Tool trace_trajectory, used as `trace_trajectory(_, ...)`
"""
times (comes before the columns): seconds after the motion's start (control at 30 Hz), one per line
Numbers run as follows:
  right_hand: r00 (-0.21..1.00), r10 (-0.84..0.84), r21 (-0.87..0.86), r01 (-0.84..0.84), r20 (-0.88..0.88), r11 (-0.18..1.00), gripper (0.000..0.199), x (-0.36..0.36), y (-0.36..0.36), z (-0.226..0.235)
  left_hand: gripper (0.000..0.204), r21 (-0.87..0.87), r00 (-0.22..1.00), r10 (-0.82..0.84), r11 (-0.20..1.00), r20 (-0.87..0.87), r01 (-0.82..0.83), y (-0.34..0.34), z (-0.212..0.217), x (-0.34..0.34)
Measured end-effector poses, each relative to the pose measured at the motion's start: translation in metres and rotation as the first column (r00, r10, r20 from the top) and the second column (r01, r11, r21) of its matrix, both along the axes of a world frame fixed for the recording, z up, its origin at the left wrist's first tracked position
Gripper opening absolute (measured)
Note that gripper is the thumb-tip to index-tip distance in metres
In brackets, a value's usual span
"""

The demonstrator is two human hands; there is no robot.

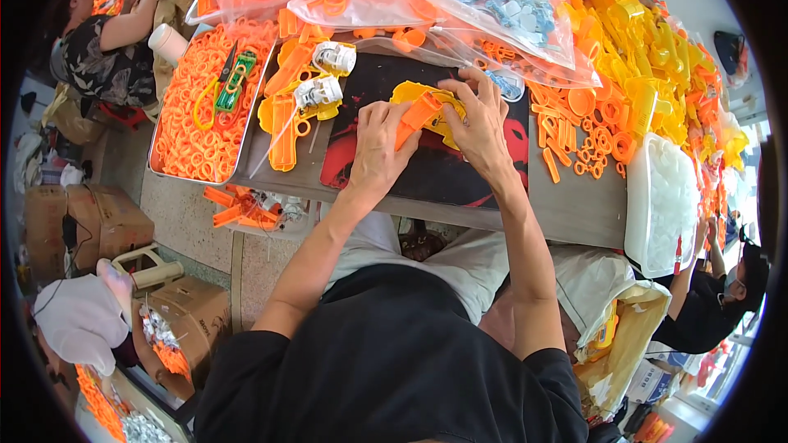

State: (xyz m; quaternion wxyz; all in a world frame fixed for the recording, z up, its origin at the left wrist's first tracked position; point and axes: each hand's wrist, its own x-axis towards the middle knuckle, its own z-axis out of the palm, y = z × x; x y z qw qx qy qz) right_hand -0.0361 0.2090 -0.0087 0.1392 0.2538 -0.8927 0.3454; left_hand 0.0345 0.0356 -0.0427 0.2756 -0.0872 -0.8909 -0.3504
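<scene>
**Two hands on an orange piece at a crowded bench**

At the middle of the table (574,205), the left hand (379,148) grips an orange plastic piece (417,115), fingers curled around its lower end. The right hand (478,119) closes over the yellow plastic part (410,94) that lies just behind the orange one, fingertips pressing on its far edge; the two parts touch. Both sit on a black and red mat (443,168), whose near edge runs close to the table's near edge, just ahead of the person's lap.

Open room is scarce. To the left of the mat lie loose orange parts and two white and grey pieces (325,74), then a metal tray (156,166) heaped with orange rings, a green tool (234,82) lying on top; its near left corner overhangs the table edge. At the far side, clear plastic bags (492,8) of orange and silvery parts press up against the mat's far edge. To the right, small orange rings (587,143) scatter over bare wood, and a heap of yellow parts (648,57) climbs behind them. A white plastic tub (661,205) stands at the right near corner, reaching the edge. The only bare strip is the wood between mat and tub.

Another person (107,41) sits far left; cardboard boxes (90,221) stand on the floor below.
</scene>
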Motion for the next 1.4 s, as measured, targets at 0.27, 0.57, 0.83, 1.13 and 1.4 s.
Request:
trace_trajectory(0.27,0.937,0.157,0.031,-0.176,0.311,0.984,0.032,-0.024,0.01,-0.005,0.049,0.0,0.999,-0.036,0.999,0.031,0.036,-0.003,0.002,-0.003)
trace_trajectory(0.57,0.997,0.002,0.095,0.005,-0.076,0.995,0.031,0.026,0.012,-0.008,0.04,0.396,0.976,-0.138,0.916,0.167,0.062,-0.015,0.006,0.0)
trace_trajectory(0.83,0.992,-0.025,0.179,0.002,0.126,0.984,0.033,0.022,0.002,-0.001,0.032,0.122,1.0,-0.002,0.993,-0.019,0.005,-0.002,-0.005,-0.004)
trace_trajectory(1.13,0.992,-0.034,0.239,0.004,0.12,0.971,0.031,0.02,-0.002,0.001,0.027,-0.236,0.993,0.115,0.966,0.011,-0.109,0.003,0.018,0.002)
trace_trajectory(1.4,0.997,-0.034,0.284,0.014,0.066,0.959,0.029,0.015,0.002,0.002,0.015,-0.086,0.961,-0.256,0.965,-0.109,0.247,-0.002,0.016,-0.049)
